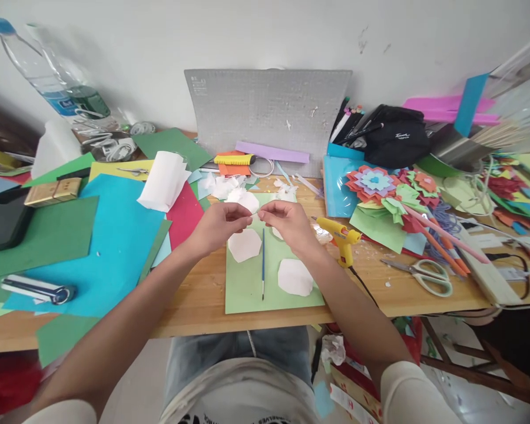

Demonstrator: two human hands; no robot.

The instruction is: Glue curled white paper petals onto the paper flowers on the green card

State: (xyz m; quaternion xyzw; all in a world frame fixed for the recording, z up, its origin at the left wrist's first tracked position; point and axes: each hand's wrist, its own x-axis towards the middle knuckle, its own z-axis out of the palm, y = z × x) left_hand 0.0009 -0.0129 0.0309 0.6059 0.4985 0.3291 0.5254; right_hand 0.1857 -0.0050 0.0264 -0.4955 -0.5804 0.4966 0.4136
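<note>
My left hand (218, 227) and my right hand (287, 222) meet above a light green sheet (251, 282) on the wooden table. Both pinch a small white paper piece (255, 217) between their fingertips. Below the hands, on the green sheet, lie two white hexagonal paper cut-outs (244, 244) (295, 277) and a thin blue-handled brush (263, 262). More white paper scraps (242, 199) lie just beyond the hands.
A yellow glue gun (340, 235) lies right of the sheet, scissors (424, 274) further right. Paper flowers (375, 182), a black pouch (397, 141) and a grey cutting mat (269, 112) stand behind. Coloured sheets (110, 235), a stapler (37, 290) and a water bottle (48, 76) fill the left.
</note>
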